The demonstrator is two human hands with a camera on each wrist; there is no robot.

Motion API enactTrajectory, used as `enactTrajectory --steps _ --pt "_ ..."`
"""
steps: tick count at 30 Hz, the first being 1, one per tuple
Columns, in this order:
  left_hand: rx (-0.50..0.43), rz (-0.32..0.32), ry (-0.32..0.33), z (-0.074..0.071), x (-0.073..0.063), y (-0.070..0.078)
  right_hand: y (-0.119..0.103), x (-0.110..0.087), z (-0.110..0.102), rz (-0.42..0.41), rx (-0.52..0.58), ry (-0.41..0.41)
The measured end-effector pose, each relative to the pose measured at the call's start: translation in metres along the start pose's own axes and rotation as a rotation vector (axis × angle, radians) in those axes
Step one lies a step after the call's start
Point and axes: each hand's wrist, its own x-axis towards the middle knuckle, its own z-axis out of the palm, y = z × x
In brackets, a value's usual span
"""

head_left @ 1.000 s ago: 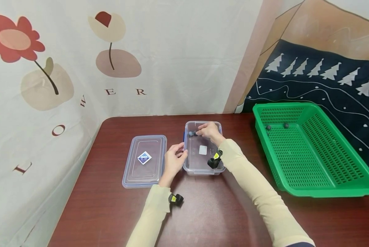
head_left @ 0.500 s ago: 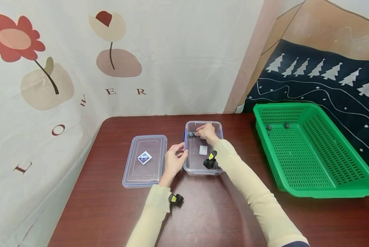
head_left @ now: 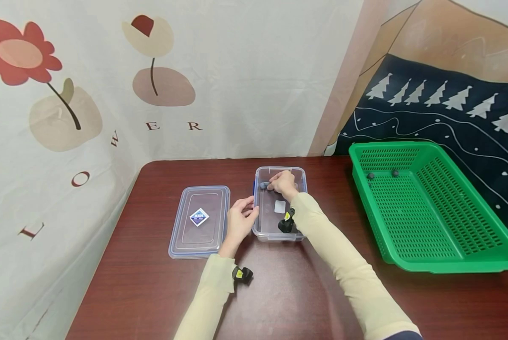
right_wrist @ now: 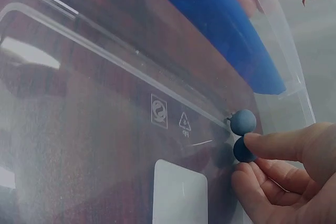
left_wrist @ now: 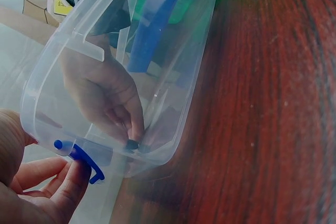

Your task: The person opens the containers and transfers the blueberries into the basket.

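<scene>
A clear plastic box (head_left: 279, 237) without its lid stands on the table, and my right hand (head_left: 283, 184) reaches into its far end. Between thumb and fingers that hand pinches a dark blue, round berry like a blueberry (right_wrist: 242, 151). A second blueberry (right_wrist: 243, 122), with a short stem, lies right against it near the wall. At the box's left side my left hand (head_left: 239, 218) grips the edge, its fingers on the blue latch (left_wrist: 83, 158) and the thumb by the rim. A white label (right_wrist: 180, 195) shows on the box floor.
Left of the box lies its clear lid (head_left: 198, 241) with a blue-and-white sticker. A green plastic basket (head_left: 445, 265) stands at the right, with two small dark round pieces (head_left: 395, 173) near its far end. Cloth hangs behind the table.
My right hand has lowered slightly toward the near left inside the box and closed its fingers on a blueberry. The left hand, lid and basket have kept their places.
</scene>
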Motion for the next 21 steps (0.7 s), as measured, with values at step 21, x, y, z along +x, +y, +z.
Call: enactTrajectory --steps 21 --pt "-0.007 -0.001 0.016 0.003 0.002 -0.02 0.0 -0.005 -0.014 -0.019 0.106 -0.113"
